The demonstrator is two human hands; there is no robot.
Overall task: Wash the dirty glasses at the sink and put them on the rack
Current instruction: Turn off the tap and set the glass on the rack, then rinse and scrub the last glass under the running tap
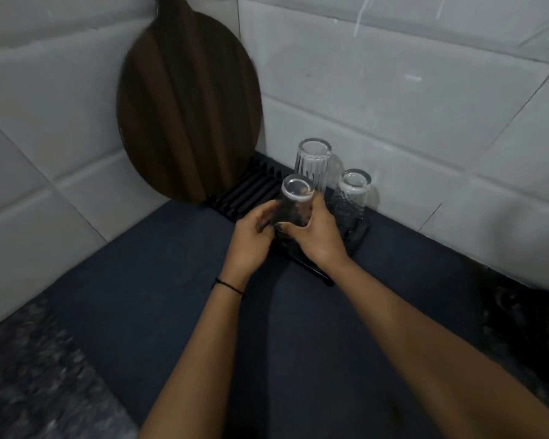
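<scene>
Left hand and right hand both clasping inverted tumbler, lowering onto black rack; risking clinking ribbed glass just beside.

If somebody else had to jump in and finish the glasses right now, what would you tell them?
Left hand: fingers on the left side of the front glass.
Right hand: wrapped around the same glass from the right.
That glass is upside down, at the front of the black rack, not let go yet.
Done: two more glasses stand upside down on the rack behind it, a tall ribbed glass and a shorter patterned glass.
A round wooden board leans in the corner at the rack's left end.
Left: settle the front glass and release it. The sink is out of view, so check there for more dirty glasses.
</scene>
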